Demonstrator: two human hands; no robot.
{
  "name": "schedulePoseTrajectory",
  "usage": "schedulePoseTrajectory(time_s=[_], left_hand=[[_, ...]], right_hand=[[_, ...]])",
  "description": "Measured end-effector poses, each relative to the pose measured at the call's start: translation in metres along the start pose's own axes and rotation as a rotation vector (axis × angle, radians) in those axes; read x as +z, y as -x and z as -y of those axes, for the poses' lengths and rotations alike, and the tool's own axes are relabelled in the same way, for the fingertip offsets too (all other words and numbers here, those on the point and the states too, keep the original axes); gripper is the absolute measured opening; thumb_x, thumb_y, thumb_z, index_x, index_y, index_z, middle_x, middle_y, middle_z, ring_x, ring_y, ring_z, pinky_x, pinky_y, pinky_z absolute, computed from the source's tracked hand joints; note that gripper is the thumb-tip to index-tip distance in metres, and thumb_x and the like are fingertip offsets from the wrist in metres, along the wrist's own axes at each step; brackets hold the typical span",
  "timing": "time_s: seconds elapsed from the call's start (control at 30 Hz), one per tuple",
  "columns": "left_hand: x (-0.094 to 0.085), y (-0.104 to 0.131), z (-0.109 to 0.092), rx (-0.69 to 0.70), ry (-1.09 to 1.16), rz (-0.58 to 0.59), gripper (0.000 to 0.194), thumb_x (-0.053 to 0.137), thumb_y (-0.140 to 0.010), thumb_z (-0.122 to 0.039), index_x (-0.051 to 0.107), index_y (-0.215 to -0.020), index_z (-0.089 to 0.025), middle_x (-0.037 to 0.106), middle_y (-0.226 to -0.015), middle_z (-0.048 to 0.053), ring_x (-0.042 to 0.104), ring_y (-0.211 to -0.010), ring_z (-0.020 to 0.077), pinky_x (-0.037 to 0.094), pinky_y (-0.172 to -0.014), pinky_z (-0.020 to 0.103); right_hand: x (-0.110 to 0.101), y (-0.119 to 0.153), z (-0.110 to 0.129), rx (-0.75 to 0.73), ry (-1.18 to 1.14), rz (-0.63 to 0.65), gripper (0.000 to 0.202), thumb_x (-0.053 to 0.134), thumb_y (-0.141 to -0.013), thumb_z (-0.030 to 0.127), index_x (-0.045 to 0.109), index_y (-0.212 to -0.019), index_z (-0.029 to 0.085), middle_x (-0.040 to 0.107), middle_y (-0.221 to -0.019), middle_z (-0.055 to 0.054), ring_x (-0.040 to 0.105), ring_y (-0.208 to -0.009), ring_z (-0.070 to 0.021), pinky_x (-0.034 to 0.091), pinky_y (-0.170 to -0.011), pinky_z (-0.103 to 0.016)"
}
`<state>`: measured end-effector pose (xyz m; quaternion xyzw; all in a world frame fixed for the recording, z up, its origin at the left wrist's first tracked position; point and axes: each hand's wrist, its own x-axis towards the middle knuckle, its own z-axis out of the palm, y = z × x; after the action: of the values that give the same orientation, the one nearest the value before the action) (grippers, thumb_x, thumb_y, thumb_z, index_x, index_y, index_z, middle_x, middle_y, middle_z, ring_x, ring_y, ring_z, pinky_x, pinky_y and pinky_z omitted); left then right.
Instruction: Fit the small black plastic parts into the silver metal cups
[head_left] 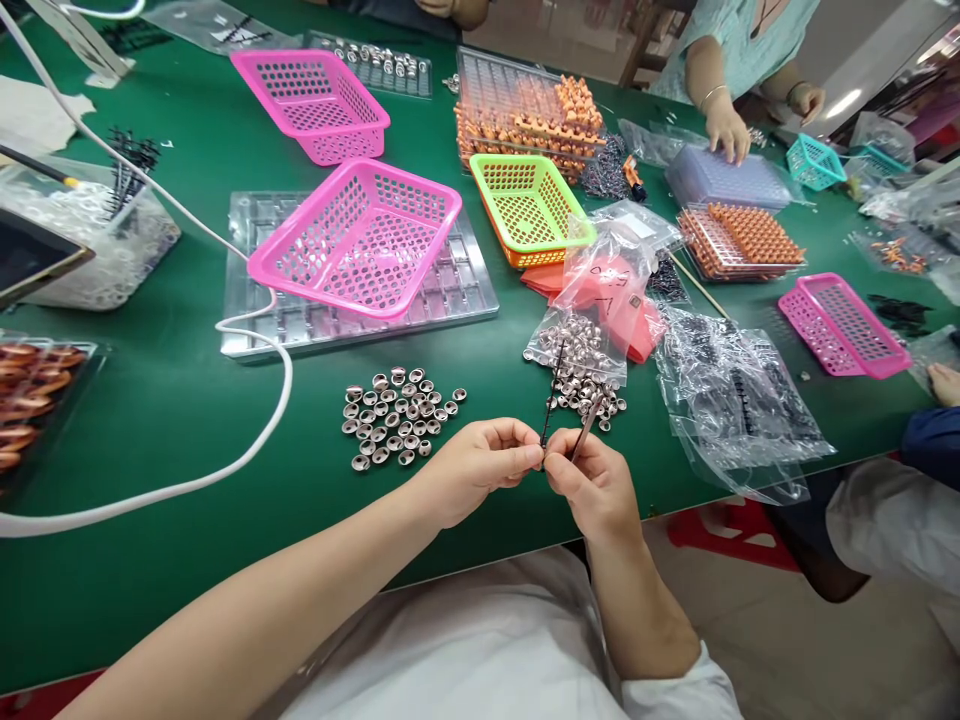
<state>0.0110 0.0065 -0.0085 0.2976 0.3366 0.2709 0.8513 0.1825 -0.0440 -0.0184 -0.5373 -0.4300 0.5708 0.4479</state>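
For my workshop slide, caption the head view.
Left hand and right hand meet at a black strip over a green table, small silver pieces nearby.

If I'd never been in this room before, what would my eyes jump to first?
Probably the bright pink plastic basket full of holes, sitting on a clear plastic tray left of the middle. Next, maybe the small round silver metal pieces spread on the green tabletop just beyond the left forearm. Then the left hand and right hand, close together at the lower end of a thin black strip.
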Motion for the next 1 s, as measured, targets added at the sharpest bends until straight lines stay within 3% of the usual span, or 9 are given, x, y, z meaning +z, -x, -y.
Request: schedulePoseTrajectory(time_s=[0.2, 0.37, 0.4, 0.5, 0.6, 0.67, 0.77, 1.0], left_hand=[[0.001, -0.001, -0.002, -0.005, 0.022, -0.009, 0.038, 0.089, -0.065, -0.040, 0.062, -0.075, -0.014, 0.050, -0.064, -0.003, 0.036, -0.056, 0.0073, 0.021, -0.055, 0.025], [-0.005, -0.007, -0.008, 0.043, -0.022, -0.140, 0.042, 0.088, -0.064, -0.045, 0.060, -0.072, -0.015, 0.049, -0.064, -0.003, 0.035, -0.055, 0.0075, 0.022, -0.054, 0.025], [-0.005, -0.007, -0.010, 0.055, -0.031, -0.147, 0.041, 0.087, -0.064, -0.044, 0.060, -0.072, -0.015, 0.049, -0.065, -0.003, 0.035, -0.055, 0.0076, 0.022, -0.053, 0.025], [-0.005, -0.006, -0.013, 0.087, -0.072, -0.155, 0.040, 0.086, -0.067, -0.045, 0.059, -0.073, -0.016, 0.049, -0.066, -0.003, 0.035, -0.055, 0.0076, 0.021, -0.053, 0.025], [-0.004, -0.005, -0.010, 0.082, -0.113, -0.143, 0.038, 0.084, -0.069, -0.044, 0.060, -0.075, -0.016, 0.047, -0.064, -0.005, 0.034, -0.056, 0.0077, 0.022, -0.053, 0.025], [-0.005, -0.005, -0.007, 0.074, -0.140, -0.124, 0.035, 0.083, -0.071, -0.043, 0.062, -0.077, -0.015, 0.047, -0.065, -0.005, 0.034, -0.056, 0.0079, 0.022, -0.054, 0.024], [-0.007, -0.006, -0.002, 0.072, -0.194, -0.110, 0.032, 0.081, -0.074, -0.042, 0.064, -0.080, -0.016, 0.050, -0.067, -0.005, 0.036, -0.057, 0.0083, 0.024, -0.055, 0.024], [-0.008, -0.008, 0.001, 0.064, -0.266, -0.145, 0.032, 0.079, -0.074, -0.043, 0.064, -0.082, -0.016, 0.050, -0.068, -0.004, 0.037, -0.057, 0.0088, 0.025, -0.055, 0.025]], right_hand=[[0.001, -0.003, -0.004, 0.031, -0.084, 0.036, 0.031, 0.071, -0.084, 0.049, 0.059, -0.081, 0.021, 0.042, -0.061, 0.005, 0.032, -0.051, -0.0091, 0.025, -0.046, -0.025], [0.004, 0.008, 0.012, -0.147, -0.067, 0.118, 0.026, 0.072, -0.084, 0.043, 0.060, -0.074, 0.021, 0.052, -0.069, 0.000, 0.043, -0.057, -0.0126, 0.033, -0.049, -0.027], [0.002, 0.010, 0.017, -0.181, -0.038, 0.079, 0.025, 0.070, -0.086, 0.042, 0.061, -0.075, 0.021, 0.053, -0.070, -0.001, 0.044, -0.058, -0.0133, 0.033, -0.050, -0.027], [-0.016, 0.013, 0.031, -0.241, 0.133, -0.114, 0.024, 0.067, -0.088, 0.041, 0.061, -0.074, 0.021, 0.054, -0.071, -0.002, 0.046, -0.060, -0.0141, 0.034, -0.052, -0.028], [-0.044, 0.013, 0.038, -0.163, 0.394, -0.251, 0.023, 0.063, -0.090, 0.040, 0.061, -0.077, 0.021, 0.051, -0.068, 0.001, 0.039, -0.055, -0.0114, 0.030, -0.050, -0.027], [-0.059, 0.013, 0.036, -0.075, 0.548, -0.239, 0.023, 0.062, -0.091, 0.041, 0.062, -0.079, 0.021, 0.044, -0.060, 0.005, 0.036, -0.052, -0.0109, 0.028, -0.049, -0.027], [-0.070, 0.012, 0.027, -0.018, 0.737, -0.162, 0.024, 0.058, -0.093, 0.040, 0.060, -0.078, 0.021, 0.048, -0.065, 0.003, 0.040, -0.057, -0.0119, 0.031, -0.054, -0.027], [-0.064, 0.002, 0.013, -0.044, 0.952, -0.075, 0.022, 0.050, -0.096, 0.034, 0.059, -0.080, 0.021, 0.061, -0.078, -0.001, 0.053, -0.069, -0.0160, 0.038, -0.066, -0.029]])
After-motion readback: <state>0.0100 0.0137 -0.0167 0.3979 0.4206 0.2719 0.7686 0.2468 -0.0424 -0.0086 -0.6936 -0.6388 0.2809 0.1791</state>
